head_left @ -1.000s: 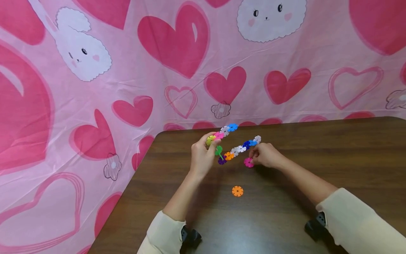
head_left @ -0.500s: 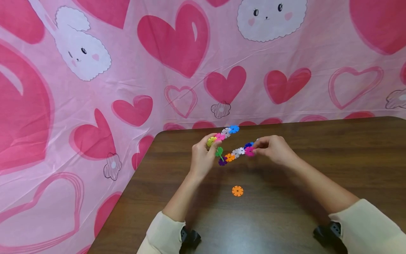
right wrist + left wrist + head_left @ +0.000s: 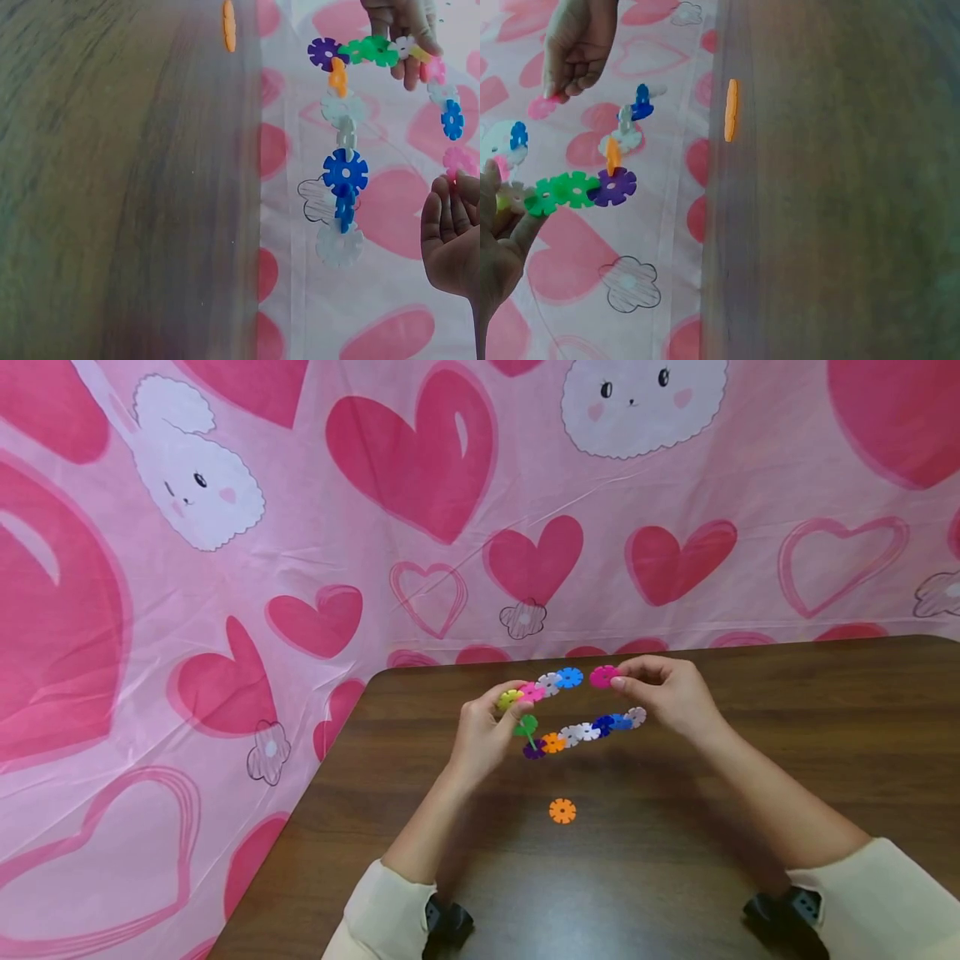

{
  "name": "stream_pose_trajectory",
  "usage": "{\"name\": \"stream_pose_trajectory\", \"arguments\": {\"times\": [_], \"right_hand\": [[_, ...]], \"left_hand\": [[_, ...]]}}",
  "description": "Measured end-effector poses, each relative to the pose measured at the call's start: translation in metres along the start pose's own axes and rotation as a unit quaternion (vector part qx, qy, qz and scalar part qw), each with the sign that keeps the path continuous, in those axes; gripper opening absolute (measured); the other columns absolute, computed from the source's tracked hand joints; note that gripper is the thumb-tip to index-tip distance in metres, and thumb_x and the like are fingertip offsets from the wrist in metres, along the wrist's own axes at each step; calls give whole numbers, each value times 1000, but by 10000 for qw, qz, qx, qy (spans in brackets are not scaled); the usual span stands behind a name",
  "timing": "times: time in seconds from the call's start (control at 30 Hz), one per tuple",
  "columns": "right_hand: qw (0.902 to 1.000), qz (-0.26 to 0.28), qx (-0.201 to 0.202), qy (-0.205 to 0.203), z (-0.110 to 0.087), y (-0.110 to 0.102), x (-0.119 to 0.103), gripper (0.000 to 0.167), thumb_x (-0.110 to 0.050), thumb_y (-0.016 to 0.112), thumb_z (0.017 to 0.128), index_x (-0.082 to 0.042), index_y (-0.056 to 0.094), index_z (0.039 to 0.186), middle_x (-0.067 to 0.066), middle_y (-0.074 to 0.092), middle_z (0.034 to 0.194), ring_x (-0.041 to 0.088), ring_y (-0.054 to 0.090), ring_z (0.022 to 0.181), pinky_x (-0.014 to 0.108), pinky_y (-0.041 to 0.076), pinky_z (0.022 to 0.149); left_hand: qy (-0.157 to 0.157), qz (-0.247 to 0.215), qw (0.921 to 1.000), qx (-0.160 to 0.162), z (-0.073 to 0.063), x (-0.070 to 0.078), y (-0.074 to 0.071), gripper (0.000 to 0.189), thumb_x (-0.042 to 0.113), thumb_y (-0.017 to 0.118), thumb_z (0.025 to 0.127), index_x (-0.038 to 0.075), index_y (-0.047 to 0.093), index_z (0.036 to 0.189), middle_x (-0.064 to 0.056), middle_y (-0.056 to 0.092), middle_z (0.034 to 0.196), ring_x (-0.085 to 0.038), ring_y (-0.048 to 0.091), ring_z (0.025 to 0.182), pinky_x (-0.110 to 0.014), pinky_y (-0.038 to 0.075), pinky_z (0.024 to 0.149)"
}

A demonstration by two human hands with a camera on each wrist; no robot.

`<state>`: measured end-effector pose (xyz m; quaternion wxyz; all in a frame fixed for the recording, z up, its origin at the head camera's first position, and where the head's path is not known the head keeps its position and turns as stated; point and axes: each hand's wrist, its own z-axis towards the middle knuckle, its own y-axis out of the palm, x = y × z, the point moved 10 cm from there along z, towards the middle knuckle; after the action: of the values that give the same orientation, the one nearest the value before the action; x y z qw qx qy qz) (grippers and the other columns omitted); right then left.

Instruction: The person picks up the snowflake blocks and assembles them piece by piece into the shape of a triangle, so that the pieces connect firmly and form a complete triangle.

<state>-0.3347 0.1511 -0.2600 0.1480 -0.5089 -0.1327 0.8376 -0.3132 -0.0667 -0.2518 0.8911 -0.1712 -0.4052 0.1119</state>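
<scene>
My left hand (image 3: 483,735) pinches a chain of notched plastic snowflake discs near its yellow disc (image 3: 510,699). One short arm of the chain ends in a light blue disc (image 3: 569,677). Past the green discs (image 3: 379,51) and a purple disc (image 3: 615,187) runs a longer arm, with orange, white and blue discs and a white disc (image 3: 340,244) at its end. Between thumb and fingers, my right hand (image 3: 671,693) pinches a single pink disc (image 3: 604,677). A small gap separates this disc from the light blue one. Fingers partly cover the yellow disc.
A loose orange disc (image 3: 562,811) lies on the brown wooden table (image 3: 637,893), nearer than the hands. Behind the table hangs a pink cloth (image 3: 420,468) printed with hearts. Black wrist cameras (image 3: 450,927) sit under both sleeves.
My right hand has lifted the pink disc from below the longer arm, past it, to beside the light blue end. My left hand and the chain have shifted slightly right.
</scene>
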Motion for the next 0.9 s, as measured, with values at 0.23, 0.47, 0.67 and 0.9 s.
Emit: {"name": "stream_pose_trajectory", "arguments": {"times": [0.23, 0.47, 0.67, 0.9], "right_hand": [[9998, 200, -36, 13, -2, -1, -3, 22, -11, 67, 85, 7, 65, 98, -2, 68, 75, 4, 60, 67, 20, 47, 53], [9989, 427, -184, -76, -4, 3, -8, 22, -10, 68, 85, 8, 65, 97, 2, 68, 77, 7, 60, 67, 20, 49, 55], [9992, 241, -255, -167, -5, 3, -9, 21, -13, 68, 85, 5, 66, 95, 2, 68, 77, 10, 60, 66, 21, 50, 55], [9990, 45, -373, -247, -7, 6, -12, 20, -14, 68, 85, 4, 68, 95, 13, 67, 81, 10, 61, 67, 22, 51, 56]], "left_hand": [[-146, -8, 9992, -371, -3, 29, 1, 26, 3, 61, 86, -11, 60, 108, -22, 65, 82, -36, 59, 61, -13, 39, 49], [-131, -115, 9982, -567, -3, 28, 5, 26, 2, 61, 86, -11, 60, 108, -22, 66, 82, -33, 62, 64, -16, 44, 51], [-114, -184, 9976, -656, 0, 0, 13, 27, 4, 62, 86, -8, 61, 110, -19, 67, 84, -28, 63, 64, -18, 46, 51], [-251, -144, 9958, -874, 0, -14, 17, 27, 10, 61, 87, -1, 63, 112, -12, 67, 82, -20, 60, 60, -18, 43, 48]]}}
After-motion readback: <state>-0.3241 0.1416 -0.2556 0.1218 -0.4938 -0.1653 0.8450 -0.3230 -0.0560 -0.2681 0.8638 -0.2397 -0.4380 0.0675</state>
